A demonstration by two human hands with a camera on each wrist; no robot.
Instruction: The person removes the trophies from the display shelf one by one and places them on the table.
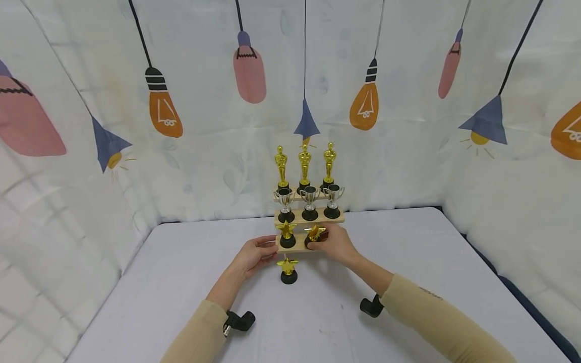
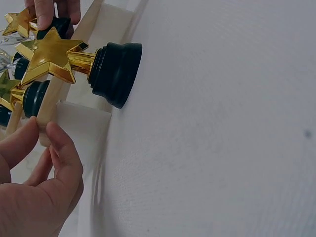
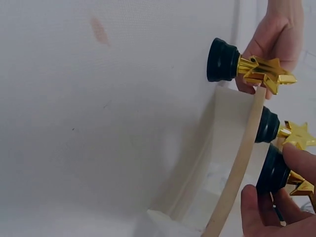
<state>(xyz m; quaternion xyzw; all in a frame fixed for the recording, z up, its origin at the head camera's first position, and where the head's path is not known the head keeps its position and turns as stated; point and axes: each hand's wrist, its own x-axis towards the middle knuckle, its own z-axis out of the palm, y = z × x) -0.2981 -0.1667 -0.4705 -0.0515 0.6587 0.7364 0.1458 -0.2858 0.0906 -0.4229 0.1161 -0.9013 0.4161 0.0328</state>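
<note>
A tiered wooden stand (image 1: 298, 247) rises at the middle of the table. My left hand (image 1: 253, 256) pinches the left end of its lowest board between thumb and fingers. On that board, my right hand (image 1: 337, 245) grips the black base of a gold star trophy (image 3: 272, 170), which sits right of another star trophy (image 1: 287, 238). The held trophy's star is partly covered by my fingers. A third star trophy (image 2: 118, 74) stands upright on the table in front of the stand, touched by neither hand.
Silver cup trophies (image 1: 310, 202) line the middle tier, and gold figure trophies (image 1: 304, 166) stand on the top one. The white-covered table (image 1: 181, 272) ends at a patterned curtain (image 1: 204, 166) behind and at the sides.
</note>
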